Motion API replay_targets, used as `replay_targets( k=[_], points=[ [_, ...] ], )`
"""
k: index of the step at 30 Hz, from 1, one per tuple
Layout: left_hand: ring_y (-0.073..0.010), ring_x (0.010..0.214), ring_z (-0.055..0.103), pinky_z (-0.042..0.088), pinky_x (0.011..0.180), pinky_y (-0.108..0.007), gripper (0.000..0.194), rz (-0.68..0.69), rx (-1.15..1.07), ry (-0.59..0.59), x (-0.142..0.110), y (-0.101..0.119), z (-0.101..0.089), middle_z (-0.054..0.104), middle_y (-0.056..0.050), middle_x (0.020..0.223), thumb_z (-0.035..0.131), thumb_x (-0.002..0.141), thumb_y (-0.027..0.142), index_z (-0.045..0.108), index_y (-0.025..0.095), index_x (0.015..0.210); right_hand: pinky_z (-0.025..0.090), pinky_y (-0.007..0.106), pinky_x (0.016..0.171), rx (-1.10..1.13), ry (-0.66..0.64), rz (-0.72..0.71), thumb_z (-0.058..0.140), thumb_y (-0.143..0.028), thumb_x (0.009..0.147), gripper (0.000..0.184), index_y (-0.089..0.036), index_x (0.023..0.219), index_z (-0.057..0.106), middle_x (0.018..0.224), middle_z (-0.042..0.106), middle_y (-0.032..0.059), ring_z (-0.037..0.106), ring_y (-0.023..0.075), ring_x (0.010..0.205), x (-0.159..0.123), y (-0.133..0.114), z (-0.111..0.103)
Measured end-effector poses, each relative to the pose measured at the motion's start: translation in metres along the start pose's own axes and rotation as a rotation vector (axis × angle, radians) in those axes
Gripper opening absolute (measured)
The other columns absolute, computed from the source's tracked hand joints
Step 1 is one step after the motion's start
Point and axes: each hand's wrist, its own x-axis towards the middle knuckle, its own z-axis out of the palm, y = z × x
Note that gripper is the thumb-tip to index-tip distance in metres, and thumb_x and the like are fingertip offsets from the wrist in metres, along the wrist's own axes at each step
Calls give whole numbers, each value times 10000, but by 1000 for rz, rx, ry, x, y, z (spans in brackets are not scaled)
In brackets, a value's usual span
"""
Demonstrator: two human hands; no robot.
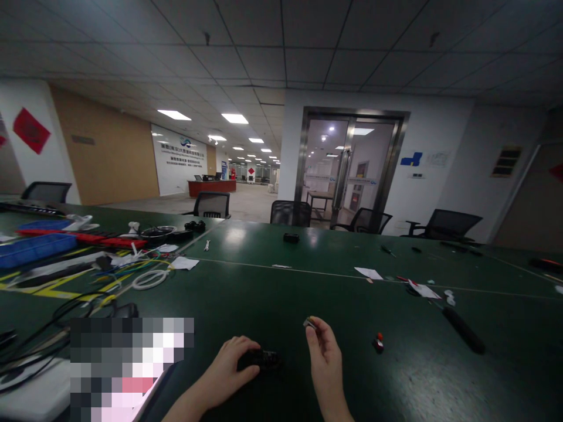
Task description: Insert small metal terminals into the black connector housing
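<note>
On the green table, my left hand (233, 366) is closed round one end of a small black device (267, 359), whose other end sticks out to the right. My right hand (324, 357) is raised a little to the right of it. Between its thumb and forefinger it pinches a small metallic piece (310, 322); the piece is too small to name exactly. Farther right, a small red and dark object (378, 342) lies on the table, apart from both hands.
Left of me are a pixelated screen (132, 369), tangled black cables (57, 328), a white coiled cable (152, 279) and blue trays (37, 249). A black-handled tool (464, 331) lies at the right. Ahead are a small black box (291, 237) and paper scraps (368, 273); chairs (290, 213) line the far edge.
</note>
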Motion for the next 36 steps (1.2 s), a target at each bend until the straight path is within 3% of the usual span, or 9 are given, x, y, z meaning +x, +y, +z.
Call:
replay_targets(
  k=[11,20,29,36],
  points=[
    [-224,1040,498,341,943,-350,317,15,18,10,3,-2,3,596,-25,1082,585,743,266,586,251,1060,458,375,846,-75,-84,-72,610,-485,719,425,-202,1035,629,1006,666,73,590,245,953,-8,-7,12],
    [-225,1029,505,342,936,-345,316,17,5,21,2,1,2,602,-22,1055,597,726,267,595,245,1041,442,339,861,-222,-296,-27,579,-355,743,273,-243,983,648,995,645,34,578,229,975,-16,-3,20],
    [-225,1017,516,355,930,-339,348,11,2,36,4,-6,5,611,-32,1040,621,695,242,602,233,1042,370,378,890,-460,-480,-94,622,-220,674,167,-303,805,688,981,639,2,526,246,1019,-20,-9,22],
    [-222,1020,515,348,935,-344,363,8,11,25,6,-9,7,609,-27,1048,629,673,220,601,230,1035,347,375,903,-640,-562,-106,574,-202,717,200,-300,873,652,1059,605,-12,489,231,1063,-21,-15,21]
  ],
)
